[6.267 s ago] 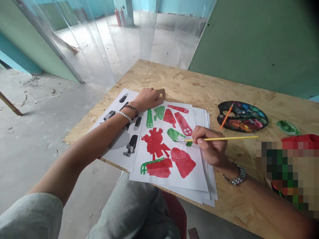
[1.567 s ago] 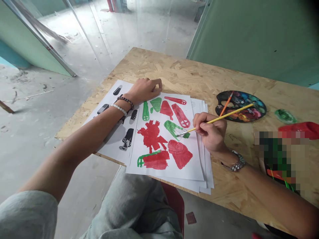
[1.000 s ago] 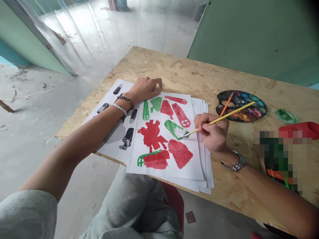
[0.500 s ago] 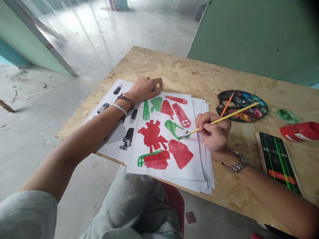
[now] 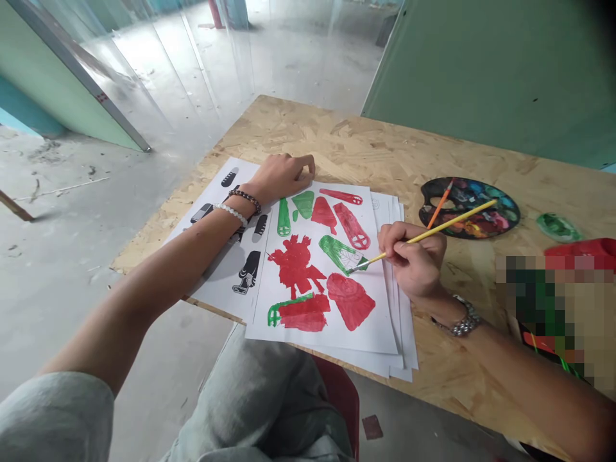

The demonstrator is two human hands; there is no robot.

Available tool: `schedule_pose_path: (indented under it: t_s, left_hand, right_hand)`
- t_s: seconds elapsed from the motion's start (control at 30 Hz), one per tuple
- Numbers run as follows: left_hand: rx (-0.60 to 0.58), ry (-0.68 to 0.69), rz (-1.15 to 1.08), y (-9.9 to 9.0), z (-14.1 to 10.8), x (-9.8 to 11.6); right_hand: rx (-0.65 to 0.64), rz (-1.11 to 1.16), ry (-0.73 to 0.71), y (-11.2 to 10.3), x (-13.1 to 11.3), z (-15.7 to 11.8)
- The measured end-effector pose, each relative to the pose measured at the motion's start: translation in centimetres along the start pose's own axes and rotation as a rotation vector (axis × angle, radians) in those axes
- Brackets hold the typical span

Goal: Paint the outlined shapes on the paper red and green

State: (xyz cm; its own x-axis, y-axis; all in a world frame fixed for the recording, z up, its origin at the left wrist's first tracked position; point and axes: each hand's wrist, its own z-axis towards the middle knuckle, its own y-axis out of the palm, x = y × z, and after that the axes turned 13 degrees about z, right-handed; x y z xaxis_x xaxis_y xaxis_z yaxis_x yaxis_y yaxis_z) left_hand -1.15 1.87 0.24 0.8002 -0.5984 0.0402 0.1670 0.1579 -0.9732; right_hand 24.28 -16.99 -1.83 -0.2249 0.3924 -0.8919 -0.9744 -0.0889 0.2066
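Observation:
My right hand (image 5: 414, 260) pinches a yellow paintbrush (image 5: 440, 230) near its metal collar, the handle slanting up over the palette. Its bristles touch the lower edge of a partly green shape (image 5: 342, 255) on the painted sheet (image 5: 317, 343). White, line-drawn paper still shows inside that shape. Around it are several red and green painted shapes, among them a jagged red figure (image 5: 292, 264). My left hand (image 5: 286, 174) lies across the sheet's upper left edge, loosely bent, with a gap between thumb and index finger and nothing visibly held.
A dark paint palette (image 5: 505, 221) with an orange brush (image 5: 439, 206) lies at the right. Beyond are a green-smeared lid (image 5: 557, 226) and a red jar (image 5: 584, 249). A printed sheet (image 5: 212, 282) lies under my left forearm. Pixelation covers part of the right side.
The brush tip has shifted slightly along the green shape's lower edge. The whole view has moved a little; my left hand keeps its place on the paper.

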Motion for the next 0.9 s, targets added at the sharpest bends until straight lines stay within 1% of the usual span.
schedule_pose_path:
  t_s: [0.23, 0.43, 0.67, 0.9]
  left_hand:
    - [-0.002, 0.009, 0.003, -0.08, -0.04, 0.07]
    - [0.001, 0.007, 0.010, -0.07, -0.04, 0.06]
    - [-0.006, 0.000, -0.002, -0.09, 0.05, 0.08]
    - [-0.015, -0.006, -0.003, -0.24, -0.02, 0.22]
  right_hand:
    - [0.084, 0.037, 0.012, 0.14, 0.06, 0.21]
    - [0.073, 0.019, 0.073, 0.42, 0.05, 0.47]
    - [0.009, 0.011, 0.049, -0.10, 0.16, 0.16]
    - [0.046, 0.008, 0.060, 0.38, -0.02, 0.40]
